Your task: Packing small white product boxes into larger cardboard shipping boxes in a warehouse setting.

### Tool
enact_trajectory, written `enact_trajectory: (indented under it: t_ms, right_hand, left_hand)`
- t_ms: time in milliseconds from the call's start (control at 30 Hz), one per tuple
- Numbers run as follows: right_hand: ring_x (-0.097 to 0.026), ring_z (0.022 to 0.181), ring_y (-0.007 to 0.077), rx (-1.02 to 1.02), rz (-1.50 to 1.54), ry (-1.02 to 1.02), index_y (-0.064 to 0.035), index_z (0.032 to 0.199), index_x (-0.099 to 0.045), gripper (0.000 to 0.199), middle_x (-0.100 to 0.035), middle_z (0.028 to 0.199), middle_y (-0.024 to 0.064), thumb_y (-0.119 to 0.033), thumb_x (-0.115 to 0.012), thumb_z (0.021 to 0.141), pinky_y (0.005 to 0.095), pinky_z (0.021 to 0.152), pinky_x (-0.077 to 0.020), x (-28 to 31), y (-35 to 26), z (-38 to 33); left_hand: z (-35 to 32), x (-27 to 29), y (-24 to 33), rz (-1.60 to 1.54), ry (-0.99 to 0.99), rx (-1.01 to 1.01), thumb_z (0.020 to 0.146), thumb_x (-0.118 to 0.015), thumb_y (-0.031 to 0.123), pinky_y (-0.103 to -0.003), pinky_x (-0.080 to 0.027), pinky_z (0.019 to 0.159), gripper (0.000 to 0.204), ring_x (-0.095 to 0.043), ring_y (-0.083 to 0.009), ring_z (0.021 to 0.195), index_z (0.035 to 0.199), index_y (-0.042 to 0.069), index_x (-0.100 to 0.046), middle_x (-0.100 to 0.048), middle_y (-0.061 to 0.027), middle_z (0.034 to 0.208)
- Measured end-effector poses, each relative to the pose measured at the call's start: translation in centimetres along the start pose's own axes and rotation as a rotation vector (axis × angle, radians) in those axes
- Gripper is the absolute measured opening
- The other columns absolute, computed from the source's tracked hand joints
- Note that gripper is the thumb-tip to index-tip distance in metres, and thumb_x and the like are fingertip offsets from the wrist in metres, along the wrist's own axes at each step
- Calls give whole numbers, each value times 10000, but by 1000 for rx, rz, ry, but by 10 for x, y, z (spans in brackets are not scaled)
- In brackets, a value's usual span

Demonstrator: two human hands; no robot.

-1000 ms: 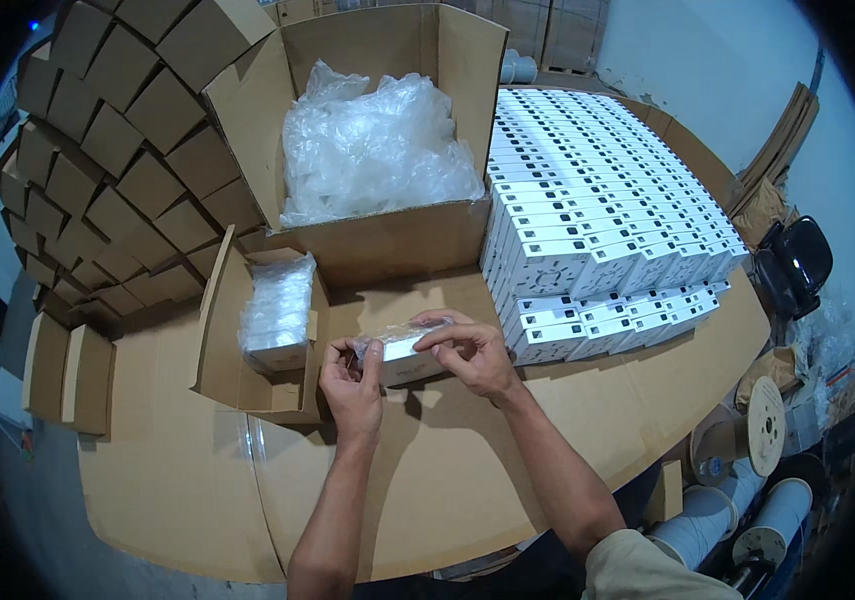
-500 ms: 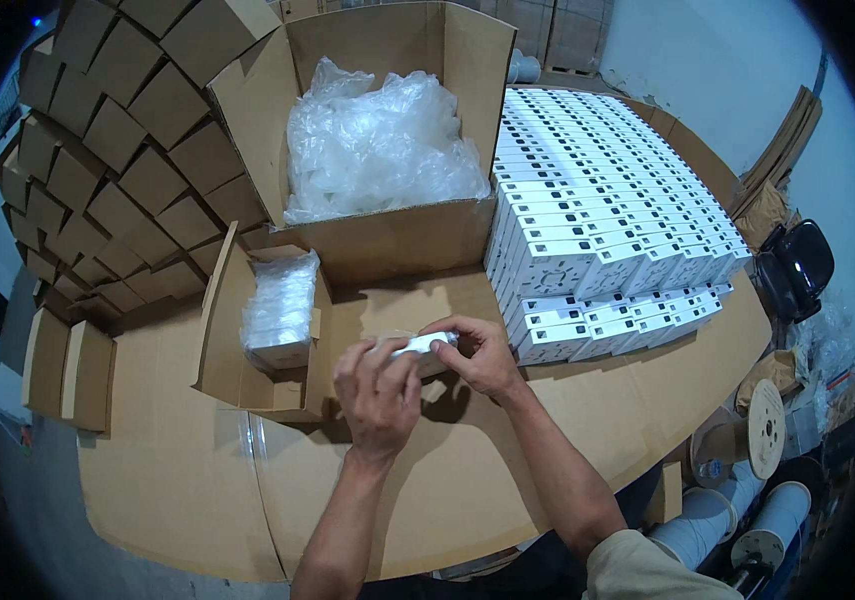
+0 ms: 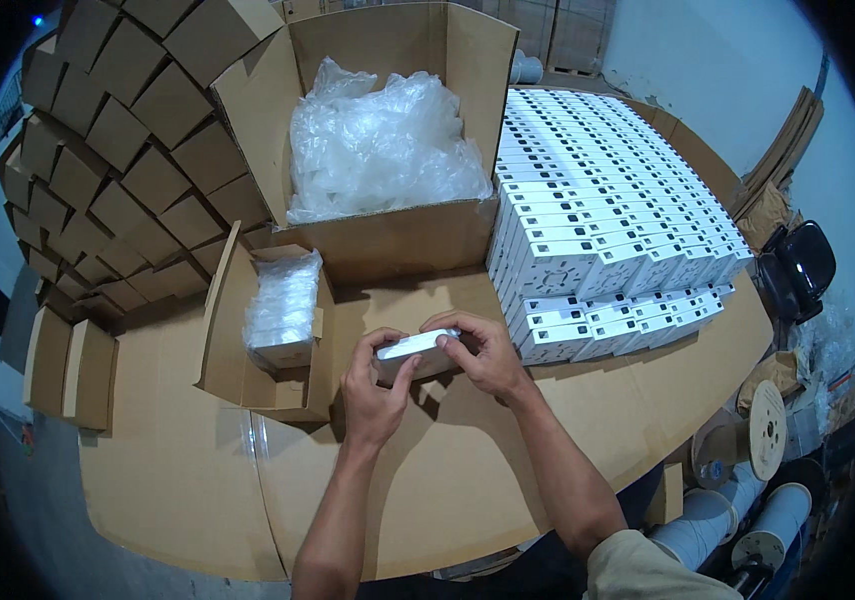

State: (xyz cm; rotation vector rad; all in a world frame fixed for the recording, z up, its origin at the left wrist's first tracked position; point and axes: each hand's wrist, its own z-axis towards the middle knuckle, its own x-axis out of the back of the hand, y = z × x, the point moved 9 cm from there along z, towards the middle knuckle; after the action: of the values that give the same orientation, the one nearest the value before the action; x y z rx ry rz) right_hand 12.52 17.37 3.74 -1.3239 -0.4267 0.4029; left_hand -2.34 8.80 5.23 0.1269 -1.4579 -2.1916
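Between my two hands is a small flat white box (image 3: 416,346), held just above the cardboard-covered table. My left hand (image 3: 375,385) grips its left end, thumb on the near side. At the other end, my right hand (image 3: 483,355) has thumb and fingers closed around the corner. Just left of my hands stands an open brown carton (image 3: 313,395), partly filled with a row of plastic-wrapped boxes (image 3: 283,305). Behind it, a large open carton (image 3: 388,240) holds a heap of clear plastic bags (image 3: 378,145).
Many white boxes (image 3: 588,240) stand in tight rows at the right. Brown cartons (image 3: 128,180) are piled high at the far left, with two smaller cartons (image 3: 88,370) at the table's left edge. Cable reels (image 3: 766,430) and a black chair (image 3: 793,270) are beyond the right edge.
My left hand has turned and closed around the left end of the white box, its thumb now on the near side. The right hand has stayed nearly in place.
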Motion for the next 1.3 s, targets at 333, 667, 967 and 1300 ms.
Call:
enact_trajectory:
  t_ms: [333,667,967,1300]
  right_hand:
    - [-617,988,356,362,-697,-58,-9,1182,-643,276,-677,1056,164,-54,-652,909,438,821,-522,-11,-57,-11]
    - [-627,933,430,154,-642,-9,24,1093,-633,194,-664,977,220,-29,-643,906,490,826,-493,-1,-54,-2]
    - [-718,876,231,178,-239,86,50,1176,-601,224,-678,989,179,2,-601,957,339,742,-606,-17,-63,13]
    - [-676,1001,164,171,-91,-195,47,1225,-567,253,-662,1065,146,17,-591,975,312,846,-602,-125,-79,40]
  left_hand:
    - [-5,-14,-42,-278,-90,269,947,-726,128,-253,-503,705,318,-595,-104,848,1195,35,-550,-603,-21,1024]
    - [-22,-13,-23,143,-101,223,934,-711,238,-449,-438,1051,621,-532,-354,1253,1386,-54,-400,-536,-251,1318]
    - [-97,-6,19,780,-374,-50,932,-657,325,-534,-255,1189,749,-288,-426,1465,1500,-42,-335,-341,-261,1547]
    - [-136,14,28,841,-465,47,933,-596,436,-564,-229,1185,775,-298,-416,1457,1508,-19,-348,-341,-202,1571]
